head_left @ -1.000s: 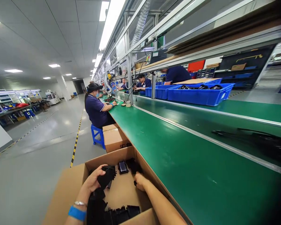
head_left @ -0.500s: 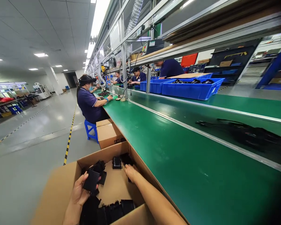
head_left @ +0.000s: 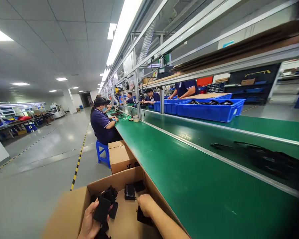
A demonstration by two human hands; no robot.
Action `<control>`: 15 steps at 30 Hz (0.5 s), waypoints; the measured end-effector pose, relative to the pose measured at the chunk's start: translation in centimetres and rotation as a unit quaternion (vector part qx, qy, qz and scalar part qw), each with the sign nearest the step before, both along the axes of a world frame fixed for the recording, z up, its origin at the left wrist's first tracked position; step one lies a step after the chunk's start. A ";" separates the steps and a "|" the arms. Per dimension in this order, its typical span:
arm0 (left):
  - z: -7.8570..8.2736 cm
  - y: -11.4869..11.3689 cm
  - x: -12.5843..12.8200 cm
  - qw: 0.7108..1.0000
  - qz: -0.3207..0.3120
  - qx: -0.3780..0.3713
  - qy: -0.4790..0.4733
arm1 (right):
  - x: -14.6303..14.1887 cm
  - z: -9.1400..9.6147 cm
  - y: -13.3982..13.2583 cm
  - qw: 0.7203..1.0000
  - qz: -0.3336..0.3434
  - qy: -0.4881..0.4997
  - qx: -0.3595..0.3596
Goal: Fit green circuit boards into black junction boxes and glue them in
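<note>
My left hand (head_left: 89, 223) is closed around a flat, square black plastic part (head_left: 102, 209), held up inside the open cardboard box (head_left: 114, 177). Across the box, my right hand (head_left: 146, 203) has its fingers curled down, closed on another black plastic part (head_left: 142, 217); the fingertips are mostly hidden. Two similar pieces lie near the box's far corner, one a black frame-like part (head_left: 130, 192) and the other a darker flat piece (head_left: 139, 186). Behind my left hand sits a pile of black parts (head_left: 111, 193).
A green bench (head_left: 164, 159) runs along the box's right side, with a blurred black cable bundle (head_left: 266, 157) on it. Blue bins (head_left: 209, 111) stand farther back. Beyond the box are a closed carton (head_left: 121, 156) and a seated co-worker (head_left: 103, 124) on a blue stool.
The view has tilted upward, so the box appears lower. My right hand has drawn back from the far corner, and more of the black part beneath it shows. My left hand still grips its part.
</note>
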State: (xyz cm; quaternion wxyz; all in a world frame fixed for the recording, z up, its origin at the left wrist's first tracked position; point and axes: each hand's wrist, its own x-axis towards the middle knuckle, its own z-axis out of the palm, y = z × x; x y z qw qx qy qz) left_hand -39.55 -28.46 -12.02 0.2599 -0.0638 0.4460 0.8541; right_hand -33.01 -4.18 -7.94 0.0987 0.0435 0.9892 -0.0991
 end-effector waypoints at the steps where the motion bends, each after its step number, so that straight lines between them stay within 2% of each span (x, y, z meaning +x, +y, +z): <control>1: 0.2 0.1 0.0 1.000 0.007 0.001 0.003 | -0.2 2.2 -0.4 0.999 0.026 -0.004 0.023; 4: 1.3 0.9 0.6 1.000 0.010 0.002 0.020 | 0.5 9.1 -0.9 0.993 0.081 0.003 0.089; 6: 2.4 1.9 1.6 0.999 -0.020 0.003 0.033 | 3.5 13.0 -0.1 0.988 0.095 0.019 0.123; 7: 3.1 2.7 2.5 0.998 -0.047 0.006 0.043 | 6.0 14.6 0.9 0.986 0.094 0.027 0.134; 9: 5.1 4.9 4.8 0.989 -0.129 0.016 0.069 | 13.0 16.8 3.5 0.986 0.077 0.040 0.145; 11: 7.7 8.3 7.6 0.959 -0.258 0.025 0.117 | 21.8 17.7 6.0 0.987 0.020 0.035 0.153; 13: 10.4 13.0 10.9 0.912 -0.386 0.043 0.135 | 31.1 17.5 7.4 0.985 -0.064 0.011 0.162; 15: 12.6 19.0 15.1 0.844 -0.516 0.056 0.133 | 39.3 16.5 7.6 0.974 -0.158 -0.018 0.164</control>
